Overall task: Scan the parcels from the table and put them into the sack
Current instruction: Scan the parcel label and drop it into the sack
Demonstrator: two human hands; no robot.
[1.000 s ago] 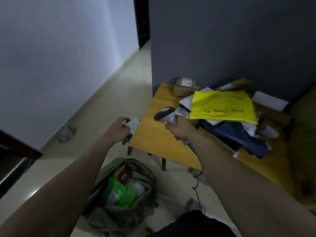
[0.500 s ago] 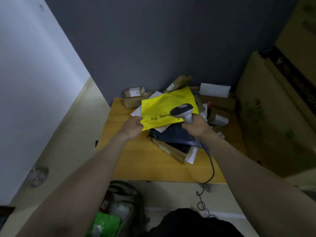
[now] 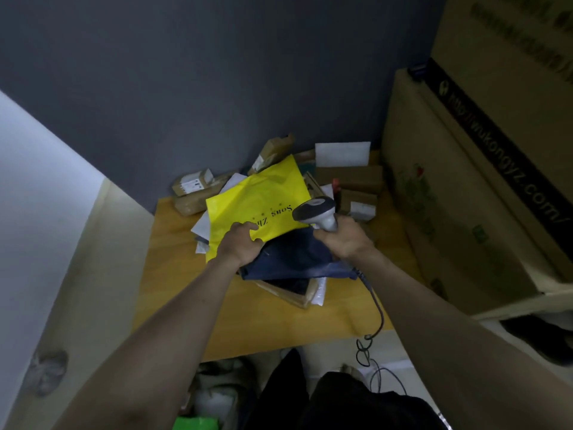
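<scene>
A yellow mailer bag (image 3: pixel 260 197) with black lettering lies on top of the parcel pile on the wooden table (image 3: pixel 179 274). My left hand (image 3: pixel 240 243) grips its near edge, fingers curled over it. My right hand (image 3: pixel 341 240) holds a grey barcode scanner (image 3: pixel 316 211) just right of the bag, its head turned toward the lettering. Under the yellow bag lie a dark blue bag (image 3: pixel 294 259) and a flat cardboard parcel (image 3: pixel 291 294). The sack (image 3: pixel 217 395) sits on the floor below the table's front edge, with a green parcel (image 3: pixel 193 423) inside.
Small brown boxes (image 3: pixel 192 187) and a white envelope (image 3: pixel 341 153) lie at the back of the table against the dark wall. Large cardboard cartons (image 3: pixel 465 197) stand to the right. The scanner's cable (image 3: pixel 372 324) hangs over the table's front edge.
My left hand dropped the small parcel over the sack, swung back to the table and took hold of the yellow bag. The view turned right toward the pile; the scanner came with it.
</scene>
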